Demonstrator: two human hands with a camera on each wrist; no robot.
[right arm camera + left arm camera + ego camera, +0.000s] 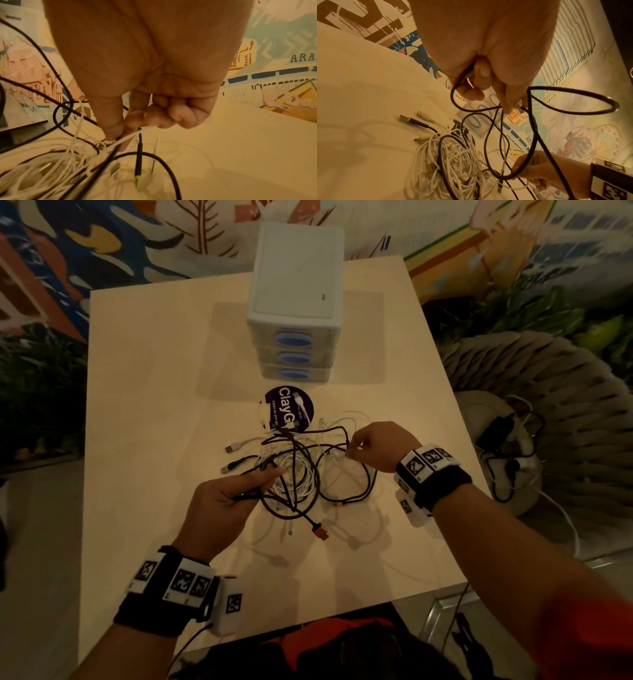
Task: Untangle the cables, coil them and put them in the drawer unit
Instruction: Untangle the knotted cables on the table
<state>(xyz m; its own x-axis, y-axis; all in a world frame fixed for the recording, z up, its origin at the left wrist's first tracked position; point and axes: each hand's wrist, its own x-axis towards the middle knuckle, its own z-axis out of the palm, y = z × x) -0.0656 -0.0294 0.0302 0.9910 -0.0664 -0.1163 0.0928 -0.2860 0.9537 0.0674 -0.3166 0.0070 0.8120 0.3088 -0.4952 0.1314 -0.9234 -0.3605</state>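
Between my two hands, the tangle of cables lies on the counter, just short of the drawer unit, whose drawers look closed. My left hand has its grip curled round a loop of black cable, lifted off the heap. My right hand pinches a thin white cable at the far right edge. The black strand runs roughly left to right from one grip to the other, so I judge pulling the hands apart should tease it free.
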